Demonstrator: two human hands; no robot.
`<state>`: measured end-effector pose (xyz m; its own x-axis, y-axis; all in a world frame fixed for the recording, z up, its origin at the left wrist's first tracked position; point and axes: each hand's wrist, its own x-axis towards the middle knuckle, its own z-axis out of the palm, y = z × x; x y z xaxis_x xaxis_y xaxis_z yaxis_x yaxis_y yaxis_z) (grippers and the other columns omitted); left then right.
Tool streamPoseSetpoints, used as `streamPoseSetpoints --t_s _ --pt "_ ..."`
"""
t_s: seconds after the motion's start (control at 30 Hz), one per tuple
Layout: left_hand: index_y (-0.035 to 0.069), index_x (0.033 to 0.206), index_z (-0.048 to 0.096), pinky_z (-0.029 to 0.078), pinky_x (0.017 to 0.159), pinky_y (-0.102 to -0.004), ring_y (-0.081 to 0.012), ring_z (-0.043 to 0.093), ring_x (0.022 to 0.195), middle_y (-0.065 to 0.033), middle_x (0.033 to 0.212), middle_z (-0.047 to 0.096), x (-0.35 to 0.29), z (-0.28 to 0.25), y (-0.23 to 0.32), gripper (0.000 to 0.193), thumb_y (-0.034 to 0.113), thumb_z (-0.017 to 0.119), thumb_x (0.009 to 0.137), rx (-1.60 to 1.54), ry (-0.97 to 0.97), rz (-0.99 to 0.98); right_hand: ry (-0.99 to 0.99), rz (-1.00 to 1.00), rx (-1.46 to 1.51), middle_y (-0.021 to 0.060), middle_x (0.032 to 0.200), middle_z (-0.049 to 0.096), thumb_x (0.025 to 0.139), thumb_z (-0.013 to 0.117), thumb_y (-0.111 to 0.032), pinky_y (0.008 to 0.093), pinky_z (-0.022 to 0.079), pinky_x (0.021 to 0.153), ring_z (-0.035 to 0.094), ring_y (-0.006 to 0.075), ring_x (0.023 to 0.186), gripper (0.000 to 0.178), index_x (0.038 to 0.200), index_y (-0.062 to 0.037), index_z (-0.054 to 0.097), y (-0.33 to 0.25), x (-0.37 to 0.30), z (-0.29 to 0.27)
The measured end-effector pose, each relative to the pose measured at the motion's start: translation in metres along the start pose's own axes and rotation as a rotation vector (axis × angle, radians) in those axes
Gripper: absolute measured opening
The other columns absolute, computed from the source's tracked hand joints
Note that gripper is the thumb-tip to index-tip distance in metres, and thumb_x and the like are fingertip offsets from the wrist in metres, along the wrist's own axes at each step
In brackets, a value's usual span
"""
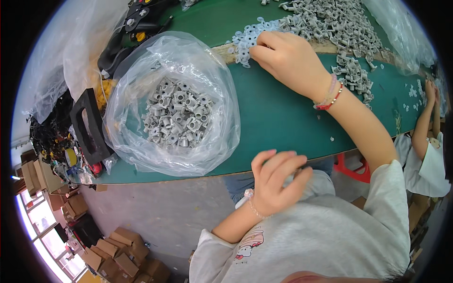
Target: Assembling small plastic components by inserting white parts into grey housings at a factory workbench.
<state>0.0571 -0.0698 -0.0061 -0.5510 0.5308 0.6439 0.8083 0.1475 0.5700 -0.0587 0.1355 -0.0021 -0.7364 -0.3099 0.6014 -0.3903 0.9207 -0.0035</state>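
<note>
My right hand (pixel 290 61) reaches over the green table, fingers bent and pressed together at the edge of a pile of small translucent washers (pixel 247 40). Whatever sits between its fingertips is hidden. Close to my body, past the table's front edge, my left hand (pixel 279 181) is raised with its fingers apart and slightly blurred, holding nothing I can see. To the left, an open clear plastic bag (pixel 222 120) contains many small grey flanged plastic sleeves (pixel 177 115). A big heap of similar grey sleeves (pixel 325 21) spreads across the far side, beyond my right hand.
A black frame-like part (pixel 89 125) stands left of the bag, near black game controllers (pixel 141 19) and a clutter of small parts. Another person's hand (pixel 430 92) is at the far right, by scattered washers. Below are a red stool (pixel 351 167) and cardboard boxes (pixel 122 250).
</note>
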Motion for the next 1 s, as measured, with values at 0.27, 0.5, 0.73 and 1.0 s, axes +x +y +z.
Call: streamPoseSetpoints --t_s 0.27,0.5,0.73,1.0 --pt "0.006 0.083 0.065 0.040 0.084 -0.0398 -0.0289 0.055 0.097 -0.0091 0.102 0.058 0.025 0.003 -0.025 0.028 -0.007 0.060 0.059 0.107 -0.159 -0.133 -0.130 0.423 0.236 0.0080 0.078 0.059 0.082 0.060 -0.009 0.0334 0.048 0.059 0.061 0.0237 0.067 0.007 0.082 -0.0039 0.056 -0.006 -0.041 -0.070" --pt "0.007 0.090 0.064 0.039 0.087 -0.0399 -0.0282 0.054 0.101 -0.0076 0.104 0.058 0.060 0.036 -0.014 0.022 -0.004 0.064 0.070 0.063 -0.314 -0.160 0.096 0.964 0.611 0.0031 0.081 0.057 0.085 0.060 0.001 0.0225 0.046 0.064 0.057 0.0093 0.069 0.008 0.093 -0.0001 0.058 -0.007 -0.125 -0.137" --pt "0.007 0.101 0.060 0.038 0.087 -0.0405 -0.0262 0.054 0.098 -0.0076 0.101 0.056 0.105 0.110 0.015 0.028 0.006 0.067 0.074 0.063 -0.442 0.045 0.419 1.226 0.732 0.0026 0.091 0.058 0.087 0.058 0.002 0.0201 0.044 0.068 0.054 0.0076 0.075 0.011 0.098 0.0018 0.058 -0.020 -0.182 -0.151" --pt "0.009 0.094 0.062 0.040 0.072 -0.0353 -0.0218 0.053 0.082 -0.0043 0.084 0.056 0.119 0.169 0.039 0.021 0.013 0.068 0.075 0.181 -0.559 0.120 0.533 1.250 0.646 0.0028 0.089 0.060 0.085 0.061 0.003 0.0204 0.045 0.065 0.055 0.0073 0.072 0.011 0.096 0.0012 0.059 -0.007 -0.210 -0.160"
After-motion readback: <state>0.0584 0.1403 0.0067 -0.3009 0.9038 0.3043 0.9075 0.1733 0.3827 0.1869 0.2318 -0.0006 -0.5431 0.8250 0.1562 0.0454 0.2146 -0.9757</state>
